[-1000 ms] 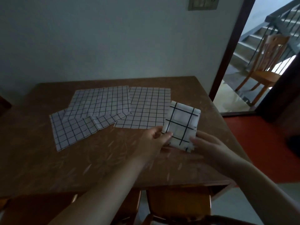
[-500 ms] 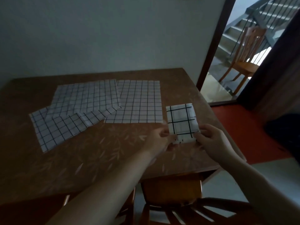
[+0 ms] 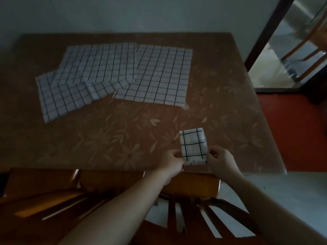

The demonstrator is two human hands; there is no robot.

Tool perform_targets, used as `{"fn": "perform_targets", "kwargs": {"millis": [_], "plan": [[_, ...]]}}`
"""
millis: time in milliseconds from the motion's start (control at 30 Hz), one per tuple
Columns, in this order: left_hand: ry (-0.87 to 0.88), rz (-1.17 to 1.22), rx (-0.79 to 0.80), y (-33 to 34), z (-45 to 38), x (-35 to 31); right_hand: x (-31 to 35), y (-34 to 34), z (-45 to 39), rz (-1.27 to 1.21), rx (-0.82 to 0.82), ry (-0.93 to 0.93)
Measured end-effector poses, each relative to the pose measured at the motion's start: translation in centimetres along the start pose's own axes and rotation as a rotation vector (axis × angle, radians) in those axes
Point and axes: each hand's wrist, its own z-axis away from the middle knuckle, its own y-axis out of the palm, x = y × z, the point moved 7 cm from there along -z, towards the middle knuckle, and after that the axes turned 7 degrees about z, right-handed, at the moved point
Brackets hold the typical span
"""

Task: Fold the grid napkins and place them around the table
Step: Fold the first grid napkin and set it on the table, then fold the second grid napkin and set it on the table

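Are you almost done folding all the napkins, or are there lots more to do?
Just getting started. One folded napkin is done, and the left hand and right hand each pinch a near corner of it at the table's near edge, seemingly setting it down. Still left: the unfolded napkins, which lie flat and overlapping farther back. How many there are is hard to tell; at least three.

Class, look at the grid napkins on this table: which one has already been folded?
The small napkin at the near table edge, pinched between both hands. It is folded into a compact rectangle; the others lie spread flat and overlapping farther back.
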Motion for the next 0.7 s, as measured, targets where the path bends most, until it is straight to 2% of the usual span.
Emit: {"fn": "perform_targets", "kwargs": {"millis": [167,500,600,700], "plan": [[0.058,-0.130,-0.130,1.0,-1.4,1.1,-3.0,0.8,-2.5,0.060,0.027,0.014],[0.138,-0.309,-0.069,3.2,-2.6,0.7,-5.1,-0.8,-4.4,0.119,-0.004,0.022],[0.148,-0.353,-0.064,2.4,-2.4,0.1,-4.8,-1.0,-4.4,0.145,0.005,0.044],[0.190,-0.465,-0.118,-0.1,-1.7,-1.6,-2.3,-2.5,-4.1,0.221,-0.057,-0.038]]}}
